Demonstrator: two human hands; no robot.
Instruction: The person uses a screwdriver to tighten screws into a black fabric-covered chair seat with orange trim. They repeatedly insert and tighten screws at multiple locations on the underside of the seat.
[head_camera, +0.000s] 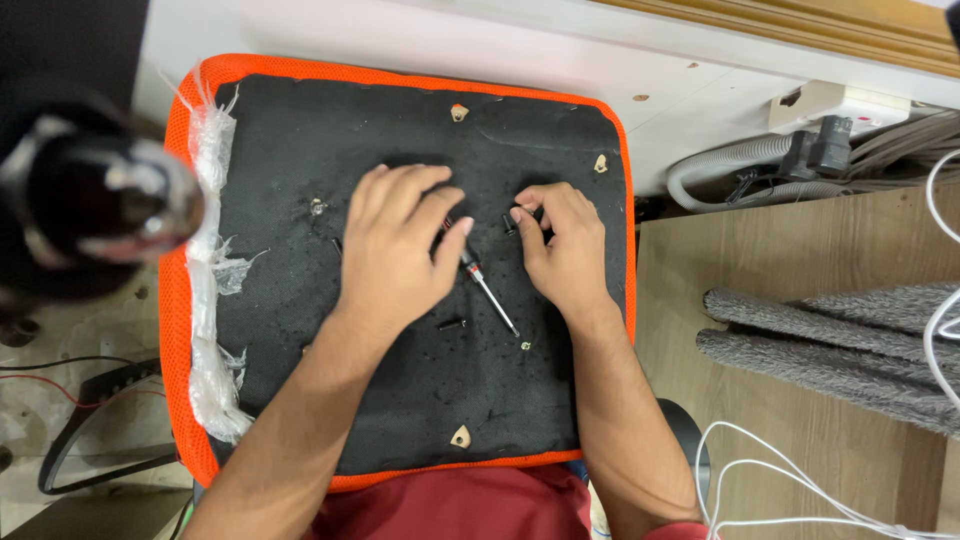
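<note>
Screwdriver (487, 288) lies near the middle of an upturned chair seat (300, 380), its handle end under the left hand (395, 250) and its thin metal shaft running down and to the right, between the two wrists. The left hand rests palm down with the fingers loosely curled and the thumb laid against the handle; whether it grips the handle fully cannot be told. The right hand (565, 250) sits just beside it, fingers bent inward, thumb and forefinger pinched on a small black screw (512, 222) pressed to the fabric. Another black screw (452, 323) lies loose on the seat below the left hand, and a small bright screw (525, 345) lies near the shaft tip.

The seat underside is covered in black felt-like fabric with an orange mesh border (400, 72); torn clear plastic wrap (210, 290) clings along its left edge, and tan mounting holes show near the top and bottom edges. It rests over the person's lap in red clothing (450, 505). Around it are a wood-look floor (800, 350), a grey rug (840, 340), white cables (760, 470), a grey corrugated hose (720, 165) and a white power strip (840, 105) by the wall. A blurred dark object (90, 200) fills the left foreground.
</note>
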